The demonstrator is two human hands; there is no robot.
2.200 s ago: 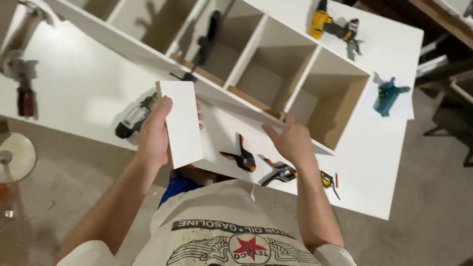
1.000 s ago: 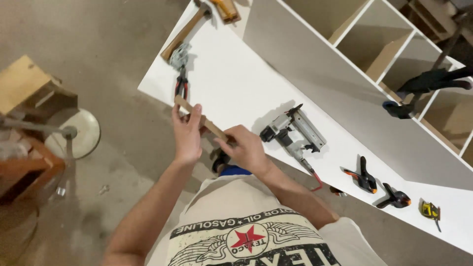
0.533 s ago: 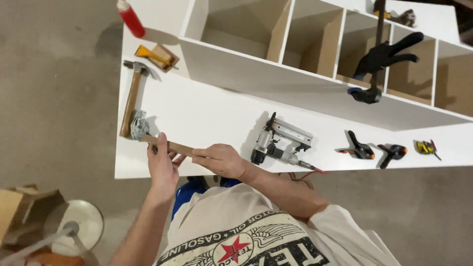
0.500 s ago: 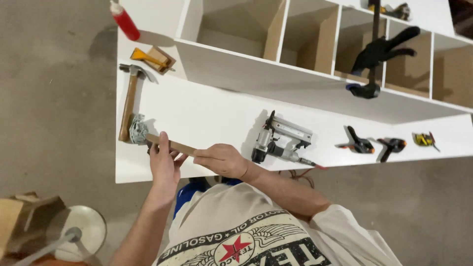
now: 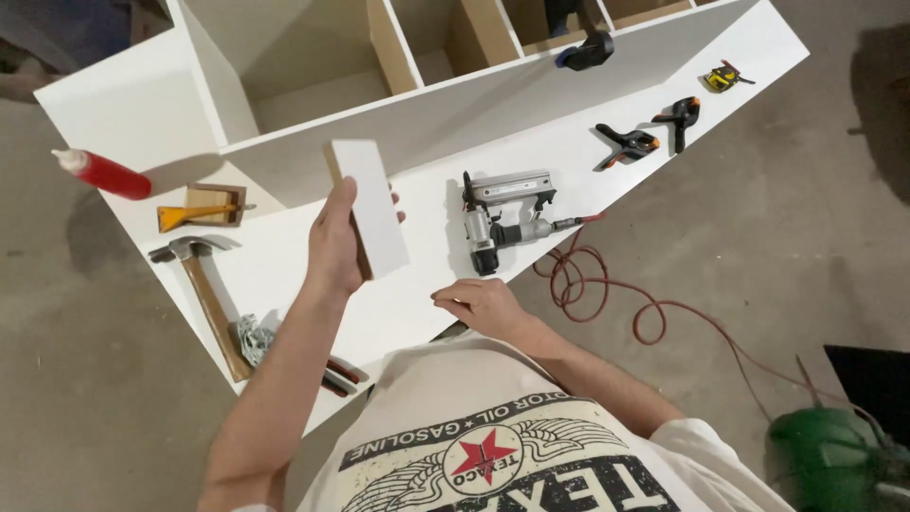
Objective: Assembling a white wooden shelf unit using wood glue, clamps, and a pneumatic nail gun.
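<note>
bare panel [image 5: 417,303] between hammer [image 5: 204,289], nail gun [image 5: 502,213]

The left hand [image 5: 334,245] is raised on an outstretched bare forearm, thumb on the near side and fingers wrapped round the far edge of a small white rectangular panel [image 5: 372,207], gripping it upright. The right hand [image 5: 479,303] sits lower, forearm bent inward, fingers loosely curled, palm down, holding nothing.
</note>
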